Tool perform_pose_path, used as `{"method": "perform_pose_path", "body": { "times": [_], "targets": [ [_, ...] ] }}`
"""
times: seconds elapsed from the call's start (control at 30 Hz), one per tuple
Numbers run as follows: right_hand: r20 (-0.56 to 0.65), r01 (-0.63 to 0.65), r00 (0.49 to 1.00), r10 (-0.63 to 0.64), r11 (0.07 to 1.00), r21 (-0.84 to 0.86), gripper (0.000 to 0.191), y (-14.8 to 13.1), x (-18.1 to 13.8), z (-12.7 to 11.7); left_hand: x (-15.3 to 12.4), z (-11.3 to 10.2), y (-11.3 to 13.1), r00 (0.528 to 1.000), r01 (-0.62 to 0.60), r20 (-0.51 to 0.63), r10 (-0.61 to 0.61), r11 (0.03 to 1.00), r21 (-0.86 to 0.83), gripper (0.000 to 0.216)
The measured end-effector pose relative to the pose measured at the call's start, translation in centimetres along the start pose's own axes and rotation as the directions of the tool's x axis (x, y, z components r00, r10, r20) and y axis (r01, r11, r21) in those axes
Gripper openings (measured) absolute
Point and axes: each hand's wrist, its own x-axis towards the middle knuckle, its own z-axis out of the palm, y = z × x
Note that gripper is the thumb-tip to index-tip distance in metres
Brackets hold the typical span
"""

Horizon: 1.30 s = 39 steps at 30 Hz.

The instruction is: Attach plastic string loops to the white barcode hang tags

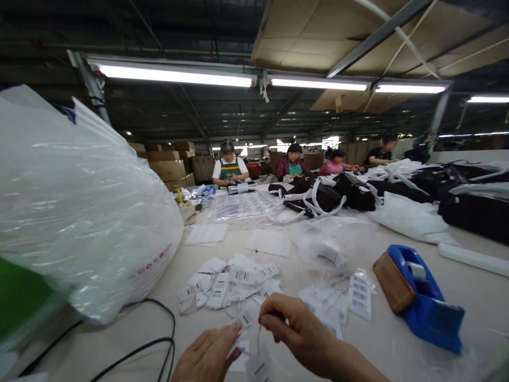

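My left hand (209, 354) sits at the bottom edge, its fingertips pinched on a small white barcode tag (243, 319). My right hand (300, 330) is beside it, thumb and forefinger pinched on a thin string or the same tag; I cannot tell which. More white tags hang below the hands (258, 366). Just beyond my fingers lies a loose heap of barcode tags (230, 284), with a second smaller heap (342, 302) to the right.
A big translucent plastic bag (79, 212) fills the left. A blue tape dispenser (421, 297) stands at the right. A black cable (159, 329) loops at front left. Black bags with white straps (330, 196) and several seated workers (228, 167) are at the table's far end.
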Motion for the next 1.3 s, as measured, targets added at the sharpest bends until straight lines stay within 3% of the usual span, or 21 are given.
{"method": "perform_pose_path", "body": {
  "times": [0.1, 0.27, 0.43, 0.67, 0.8, 0.87, 0.97, 1.2, 1.3],
  "targets": [
    [-0.014, 0.158, 0.985, -0.170, 0.939, -0.306, 0.012, -2.5, -0.3, -1.0, 0.4, 0.1, 0.2, 1.000, 0.009, 0.002, -0.009, 1.000, -0.015, 0.040],
    [0.006, 0.207, 0.973, -0.232, 0.854, -0.478, 0.009, -5.1, -0.5, -1.8, 1.5, 1.3, 0.6, 0.998, -0.004, -0.066, 0.007, 0.999, 0.041, 0.037],
    [-0.008, 0.236, 0.959, -0.282, 0.817, -0.527, 0.009, -6.7, -0.7, -2.2, 1.6, 2.7, 0.6, 0.994, 0.052, -0.096, -0.048, 0.998, 0.035, 0.037],
    [-0.032, 0.319, 0.921, -0.388, 0.800, -0.508, 0.009, -7.9, -1.2, -2.7, 1.6, 2.2, 1.4, 0.975, 0.213, -0.075, -0.207, 0.974, 0.076, 0.027],
    [-0.053, 0.342, 0.907, -0.418, 0.805, -0.485, 0.008, -8.2, -1.0, -2.9, 1.3, 2.0, 2.0, 0.964, 0.265, 0.012, -0.265, 0.957, -0.119, 0.044],
    [-0.052, 0.342, 0.908, -0.417, 0.805, -0.484, 0.008, -8.5, -0.8, -3.0, 1.4, 1.8, 2.3, 0.950, 0.311, 0.106, -0.293, 0.879, -0.362, 0.049],
    [-0.034, 0.332, 0.915, -0.401, 0.801, -0.498, 0.009, -8.9, -0.6, -3.2, 2.0, 1.4, 2.2, 0.931, 0.365, 0.241, -0.275, 0.664, -0.653, 0.055],
    [-0.017, 0.346, 0.913, -0.408, 0.795, -0.497, 0.010, -9.6, -0.6, -3.2, 5.8, 1.5, 2.4, 0.862, 0.501, 0.384, -0.331, 0.445, -0.742, 0.085],
    [-0.023, 0.340, 0.913, -0.408, 0.789, -0.512, 0.011, -9.5, -0.7, -3.2, 7.6, 1.3, 3.0, 0.827, 0.545, 0.451, -0.335, 0.286, -0.788, 0.081]
  ]
}}
